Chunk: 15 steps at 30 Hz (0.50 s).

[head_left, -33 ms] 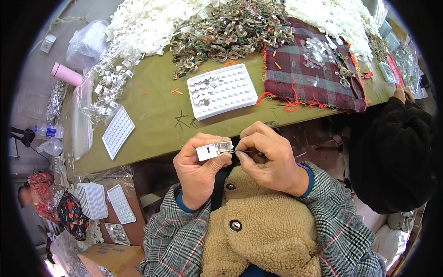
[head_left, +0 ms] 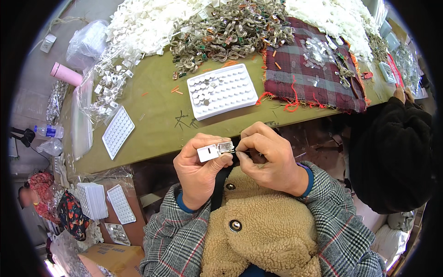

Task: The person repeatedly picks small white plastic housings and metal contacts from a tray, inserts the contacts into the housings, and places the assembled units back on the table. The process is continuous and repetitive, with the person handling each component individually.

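Observation:
Just past the table's near edge, my left hand (head_left: pixel 196 177) grips a small white plastic case (head_left: pixel 207 153) between thumb and fingers. A dark slot marks the case's face, and a clear part (head_left: pixel 225 147) sits at its right end. My right hand (head_left: pixel 273 161) pinches what look like thin wires at that end, thumb against forefinger. Its fingertips hide most of them. Beyond both hands, a white tray (head_left: pixel 226 114) of small wells stands on the table, with silvery-white round discs (head_left: pixel 201 93) in its left part.
Heaps of white plastic pieces (head_left: pixel 138 32) and bundled wired parts (head_left: pixel 226 34) cover the table's far side. A plaid cloth (head_left: pixel 295 76) lies right of the tray. Another white tray (head_left: pixel 118 132) lies left. A person in black (head_left: pixel 392 157) works at the right.
The white case has shifted very slightly to the right in my left hand. Both hands otherwise keep their places.

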Tool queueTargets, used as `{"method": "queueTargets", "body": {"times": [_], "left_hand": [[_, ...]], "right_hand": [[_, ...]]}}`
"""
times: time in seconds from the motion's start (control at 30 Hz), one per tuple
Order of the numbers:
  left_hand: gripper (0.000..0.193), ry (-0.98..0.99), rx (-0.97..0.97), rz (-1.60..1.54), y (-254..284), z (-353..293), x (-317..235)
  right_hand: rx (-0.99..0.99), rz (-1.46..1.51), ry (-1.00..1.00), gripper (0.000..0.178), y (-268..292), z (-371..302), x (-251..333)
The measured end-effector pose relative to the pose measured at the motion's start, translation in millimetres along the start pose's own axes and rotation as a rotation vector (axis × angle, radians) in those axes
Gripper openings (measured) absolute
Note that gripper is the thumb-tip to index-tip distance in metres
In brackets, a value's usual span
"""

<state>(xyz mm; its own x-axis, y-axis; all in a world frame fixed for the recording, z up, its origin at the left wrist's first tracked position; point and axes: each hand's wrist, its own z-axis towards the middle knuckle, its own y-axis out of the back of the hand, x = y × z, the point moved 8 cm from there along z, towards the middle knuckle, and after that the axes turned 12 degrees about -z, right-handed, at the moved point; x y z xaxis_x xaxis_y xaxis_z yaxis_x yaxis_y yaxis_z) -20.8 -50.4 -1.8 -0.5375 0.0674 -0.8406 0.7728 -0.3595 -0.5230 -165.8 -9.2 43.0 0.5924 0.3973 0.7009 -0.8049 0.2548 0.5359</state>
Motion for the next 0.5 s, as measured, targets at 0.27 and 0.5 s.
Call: {"method": "queueTargets", "body": {"times": [0.27, 0.5], "left_hand": [[0.021, -0.069, 0.056, 0.048, -7.2, -0.6, -2.2], [0.017, 0.006, 0.044, -0.077, -8.2, -2.7, 2.4]], "right_hand": [[-0.061, -0.025, 0.040, 0.024, -0.4, -0.8, 1.1], [-0.038, 0.017, -0.049, 0.024, -0.1, -4.0, -1.8]]}}
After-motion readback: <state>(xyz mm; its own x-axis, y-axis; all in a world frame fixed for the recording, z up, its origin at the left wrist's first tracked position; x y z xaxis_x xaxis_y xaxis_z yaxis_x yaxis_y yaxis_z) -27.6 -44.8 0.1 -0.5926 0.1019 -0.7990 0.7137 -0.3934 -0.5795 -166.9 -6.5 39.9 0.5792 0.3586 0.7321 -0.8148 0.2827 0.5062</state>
